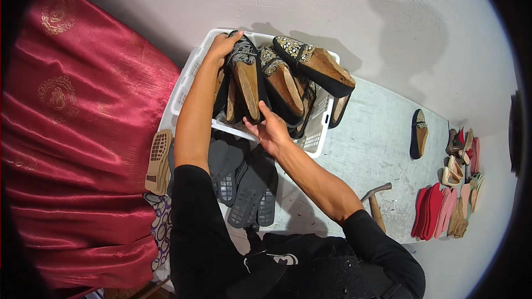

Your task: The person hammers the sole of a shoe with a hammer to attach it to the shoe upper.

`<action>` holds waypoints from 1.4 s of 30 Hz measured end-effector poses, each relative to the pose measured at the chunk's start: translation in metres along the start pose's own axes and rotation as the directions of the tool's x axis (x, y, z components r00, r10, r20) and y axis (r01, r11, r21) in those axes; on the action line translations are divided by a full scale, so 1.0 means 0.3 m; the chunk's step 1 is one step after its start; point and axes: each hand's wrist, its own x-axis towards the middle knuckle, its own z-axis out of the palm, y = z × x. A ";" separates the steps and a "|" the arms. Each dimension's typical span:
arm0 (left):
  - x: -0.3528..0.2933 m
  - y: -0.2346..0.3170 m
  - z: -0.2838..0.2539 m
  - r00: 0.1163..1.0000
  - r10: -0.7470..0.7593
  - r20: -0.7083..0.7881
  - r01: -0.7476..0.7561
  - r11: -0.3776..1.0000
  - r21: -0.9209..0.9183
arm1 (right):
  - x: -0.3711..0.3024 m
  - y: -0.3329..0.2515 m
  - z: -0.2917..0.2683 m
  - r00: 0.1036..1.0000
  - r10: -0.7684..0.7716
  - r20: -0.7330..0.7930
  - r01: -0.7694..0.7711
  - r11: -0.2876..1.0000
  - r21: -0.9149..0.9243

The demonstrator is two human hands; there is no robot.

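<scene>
Between my two hands is a black shoe with a silver-patterned upper and a wooden last inside. My left hand is closed at its toe end, the fingertips partly hidden behind it. At the heel my right hand grips it, thumb on top and fingers beneath. The shoe is over a white plastic basket full of similar shoes on lasts. Beside it sits a gold-patterned shoe, and another gold-patterned shoe lies across the basket's right side.
Dark soles and a tan sole lie near the basket. A hammer rests right of my right forearm. Farther right are a single shoe, red insoles and cream shoes. A red curtain hangs left.
</scene>
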 end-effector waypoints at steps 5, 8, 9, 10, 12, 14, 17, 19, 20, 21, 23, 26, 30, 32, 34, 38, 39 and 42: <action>0.038 -0.038 -0.033 1.000 -0.004 -0.024 0.005 0.999 0.041 | -0.005 -0.001 0.009 0.996 0.072 0.047 -0.071 0.997 -0.018; 0.055 -0.037 -0.031 0.998 0.066 0.004 -0.066 0.990 0.127 | 0.001 -0.018 0.004 0.997 0.063 0.044 -0.061 0.997 -0.055; 0.055 -0.039 -0.015 0.996 0.087 -0.009 -0.085 0.983 0.163 | -0.001 -0.025 -0.003 0.998 0.057 0.035 -0.055 0.997 -0.050; 0.058 -0.050 -0.032 0.996 0.088 -0.019 -0.084 0.982 0.168 | -0.002 -0.015 0.008 0.996 0.075 0.041 -0.073 0.996 -0.054; 0.053 -0.074 -0.079 0.910 0.339 -0.241 -0.201 0.866 0.458 | -0.009 0.015 0.034 0.992 0.109 0.061 -0.105 0.993 -0.061; 0.013 -0.064 -0.005 0.875 0.410 -0.258 -0.213 0.804 0.555 | 0.004 -0.005 0.002 0.997 0.063 0.043 -0.060 0.996 -0.067; -0.044 -0.035 0.029 0.792 0.526 -0.312 -0.271 0.759 0.593 | 0.012 -0.002 -0.011 0.999 0.016 0.043 -0.013 0.998 -0.067; -0.073 -0.032 0.021 0.798 0.556 -0.230 -0.307 0.705 0.640 | 0.016 -0.002 0.000 0.999 0.006 0.045 -0.003 0.998 -0.071; -0.085 -0.035 0.015 0.778 0.590 -0.213 -0.329 0.673 0.662 | 0.015 0.001 0.009 1.000 0.011 0.016 -0.010 0.998 -0.067; -0.107 -0.046 0.010 0.780 0.587 -0.218 -0.321 0.674 0.666 | 0.009 0.005 0.015 1.000 0.015 -0.014 -0.016 0.998 -0.064; -0.137 -0.066 0.001 0.779 0.583 -0.230 -0.370 0.724 0.582 | 0.004 0.008 0.008 0.999 0.020 0.031 -0.017 0.997 -0.081; -0.201 -0.091 -0.004 0.786 0.570 -0.239 -0.406 0.767 0.496 | -0.001 0.008 0.007 0.999 -0.007 0.037 0.010 0.996 -0.086; -0.340 -0.133 0.007 0.802 0.530 -0.275 -0.443 0.837 0.323 | 0.015 -0.002 -0.027 0.996 0.039 0.076 -0.044 0.997 0.061; -0.454 -0.190 -0.006 0.793 0.514 -0.327 -0.472 0.858 0.204 | -0.003 0.001 -0.022 0.988 0.107 0.110 -0.122 0.983 0.134; -0.613 -0.258 0.048 0.801 0.455 -0.388 -0.479 0.877 0.038 | -0.027 -0.011 -0.051 0.992 0.098 0.085 -0.109 0.984 0.142; -0.951 -0.402 0.151 0.875 0.239 -0.422 -0.330 0.931 -0.158 | -0.106 0.008 -0.119 0.998 0.025 0.062 -0.028 0.999 0.042; -1.017 -0.427 0.186 0.887 0.189 -0.422 -0.281 0.945 -0.168 | -0.126 0.004 -0.162 0.983 0.001 0.185 0.003 1.000 -0.019; -1.176 -0.516 0.235 0.907 0.138 -0.397 -0.207 0.969 -0.138 | -0.291 -0.007 -0.189 0.963 -0.111 0.247 0.181 0.943 -0.280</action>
